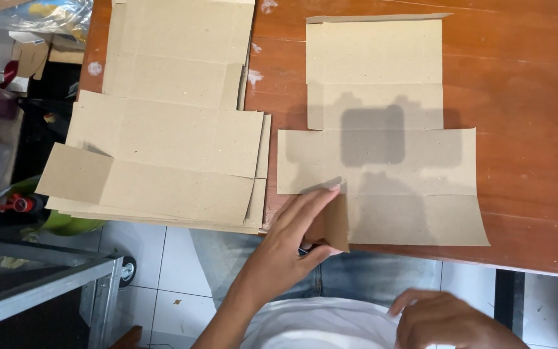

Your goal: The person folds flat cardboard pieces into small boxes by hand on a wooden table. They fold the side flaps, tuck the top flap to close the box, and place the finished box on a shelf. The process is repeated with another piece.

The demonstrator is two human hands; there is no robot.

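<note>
Cardboard fills most of the wooden table (524, 129), and it lies in two lots. Toward the left edge sits a stack of flat box blanks (163, 129), all cut to the same stepped outline and piled loosely, so that their edges fan out a little; the lowest sheets jut past the near edge of the table. Piled flat like this, each sheet can be slid off the top by itself. Beyond the left edge, off the table, there is clutter: plastic bags, a red-handled tool and a metal frame on a small wheel over the tiled floor.

Just right of the stack, with a strip of bare wood between them, a single box blank (382, 148) lies spread out alone near the near edge, its creases showing as faint lines. A dark shadow falls across its middle. The left hand (289, 242) works its near-left corner: the fingers are stretched long over the top face while the thumb pinches from beneath, and the corner flap (334, 223) stands lifted and folded inward along its crease. The blank's place at the table's near edge lets the thumb get under it.

Farther right and below the table's edge, the right hand (444, 320) rests against the white shirt, fingers loosely curled, holding nothing.
</note>
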